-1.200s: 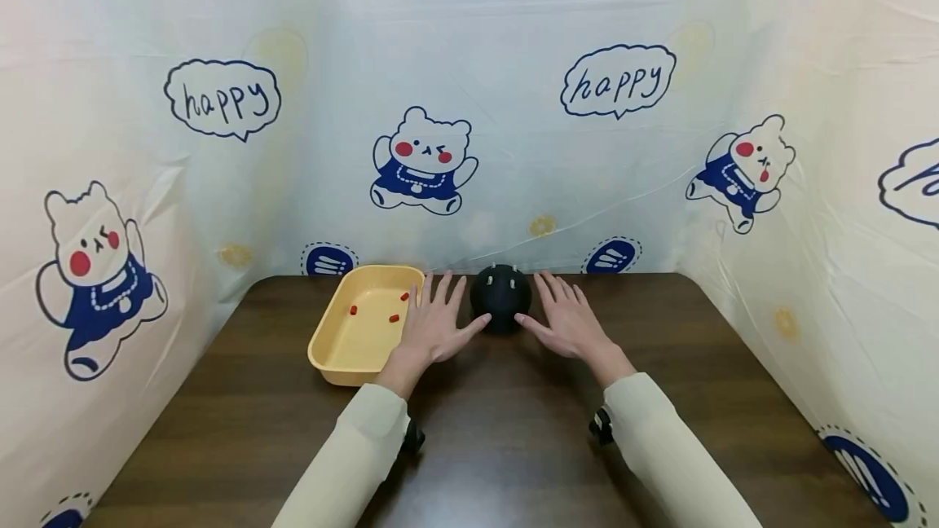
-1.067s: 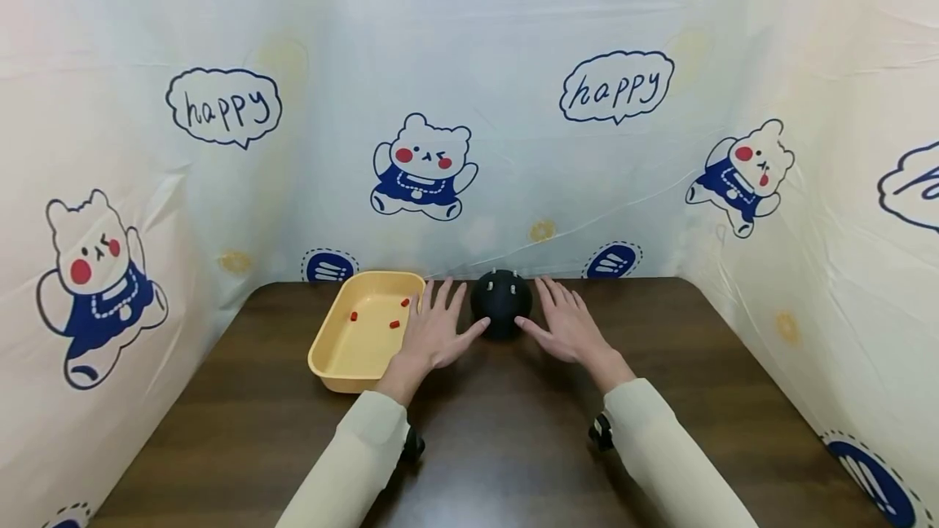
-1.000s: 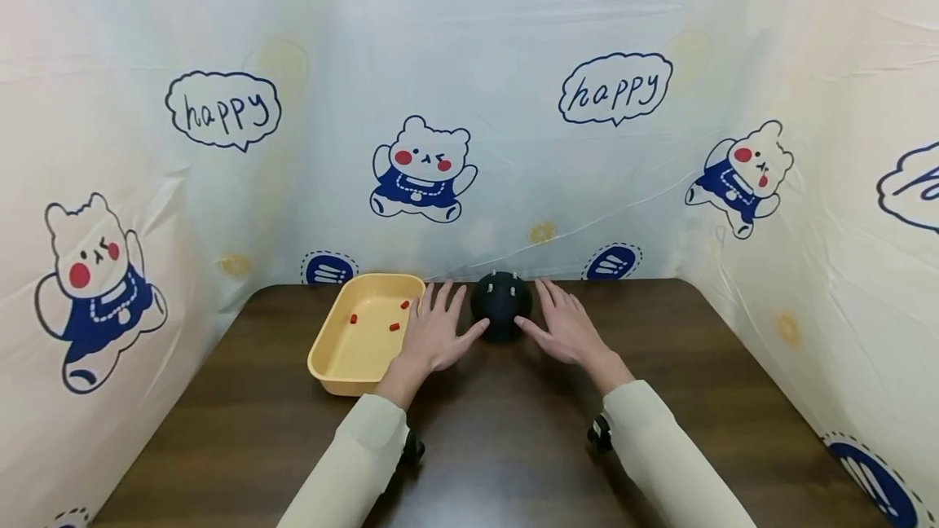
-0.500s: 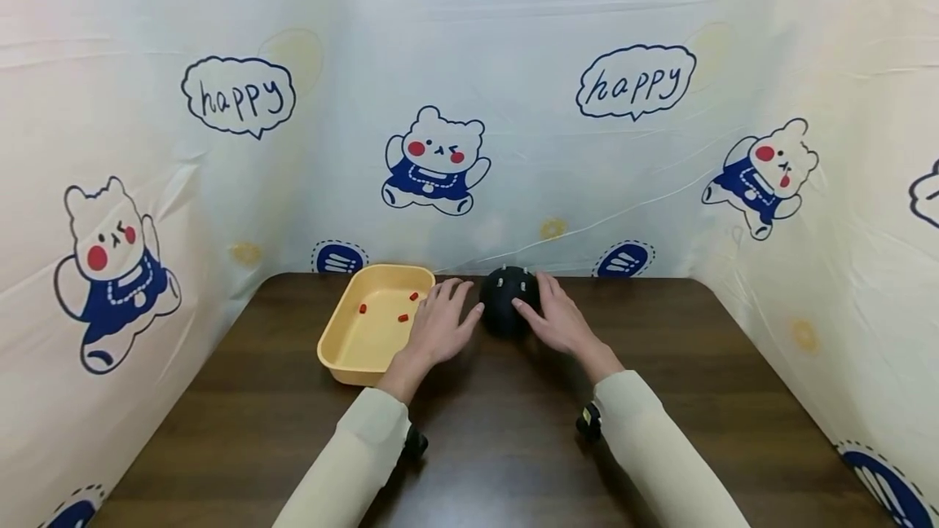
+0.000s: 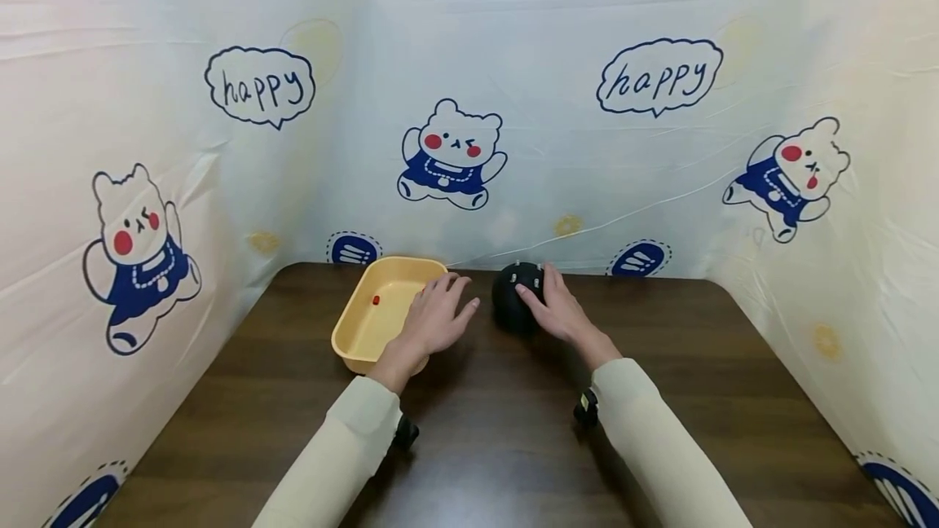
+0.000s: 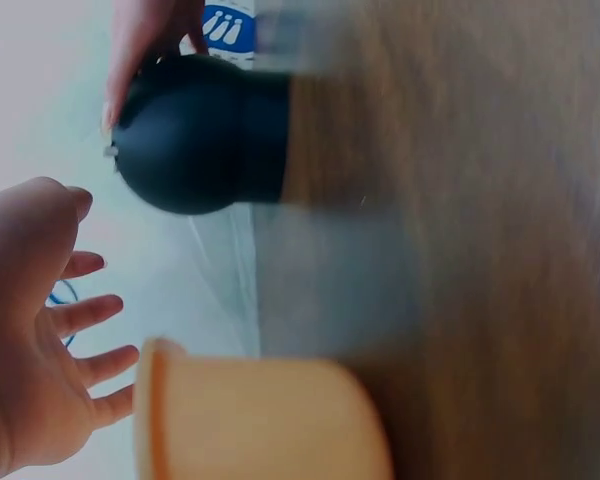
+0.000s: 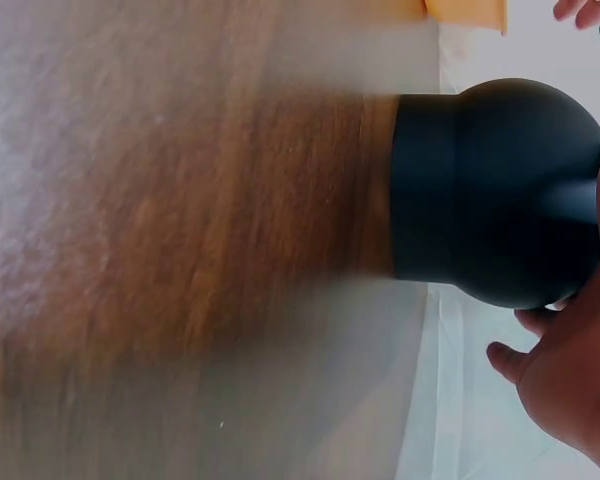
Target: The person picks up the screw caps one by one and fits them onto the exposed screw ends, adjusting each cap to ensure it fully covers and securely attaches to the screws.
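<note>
A black ball-shaped piece point(image 5: 513, 305) with small metal pegs on its top stands near the table's back edge. In the right wrist view its round body point(image 7: 520, 190) sits on a short cylindrical base that meets the wood. My right hand point(image 5: 562, 314) holds it from the right, thumb on the near upper side and fingers around the right side. My left hand point(image 5: 434, 321) hovers over the right side of a yellow tray point(image 5: 358, 337), fingers spread and nothing held. In the left wrist view the left hand point(image 6: 30, 330) is apart from the ball piece.
Inside the tray lies a small red piece point(image 5: 376, 300); the left hand covers much of the tray's right part. The dark wooden table point(image 5: 484, 438) ends at a printed white curtain point(image 5: 543, 129) behind and at both sides.
My right hand has closed in on the ball piece and now holds it. The left hand has drawn away leftward, over the tray, hiding red pieces seen earlier. The head view has shifted slightly.
</note>
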`<act>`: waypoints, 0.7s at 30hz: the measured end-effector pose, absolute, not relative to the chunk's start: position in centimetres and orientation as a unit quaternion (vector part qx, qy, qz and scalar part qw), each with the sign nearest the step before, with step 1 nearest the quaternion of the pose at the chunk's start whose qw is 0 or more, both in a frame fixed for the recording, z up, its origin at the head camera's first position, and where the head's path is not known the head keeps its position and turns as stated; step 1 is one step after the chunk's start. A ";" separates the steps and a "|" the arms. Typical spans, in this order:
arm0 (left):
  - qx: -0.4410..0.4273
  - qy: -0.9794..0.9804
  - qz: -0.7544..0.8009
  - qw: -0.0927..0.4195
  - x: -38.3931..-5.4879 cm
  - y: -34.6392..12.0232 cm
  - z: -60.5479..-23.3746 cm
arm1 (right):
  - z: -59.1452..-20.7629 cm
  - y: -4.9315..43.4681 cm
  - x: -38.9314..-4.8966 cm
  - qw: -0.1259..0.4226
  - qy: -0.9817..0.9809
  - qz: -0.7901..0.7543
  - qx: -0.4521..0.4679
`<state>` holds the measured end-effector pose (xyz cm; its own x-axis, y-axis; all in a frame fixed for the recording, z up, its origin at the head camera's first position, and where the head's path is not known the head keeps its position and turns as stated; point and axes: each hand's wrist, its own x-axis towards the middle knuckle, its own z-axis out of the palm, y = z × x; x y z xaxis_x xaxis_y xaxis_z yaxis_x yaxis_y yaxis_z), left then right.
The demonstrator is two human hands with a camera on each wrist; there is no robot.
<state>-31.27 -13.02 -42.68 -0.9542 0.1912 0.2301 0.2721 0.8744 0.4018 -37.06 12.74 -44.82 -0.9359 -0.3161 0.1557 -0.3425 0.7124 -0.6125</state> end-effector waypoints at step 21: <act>-0.112 -0.978 -0.173 0.039 -33.7 -19.1 -39.5 | -44.9 12.4 -37.7 0.016 -0.914 0.357 0.191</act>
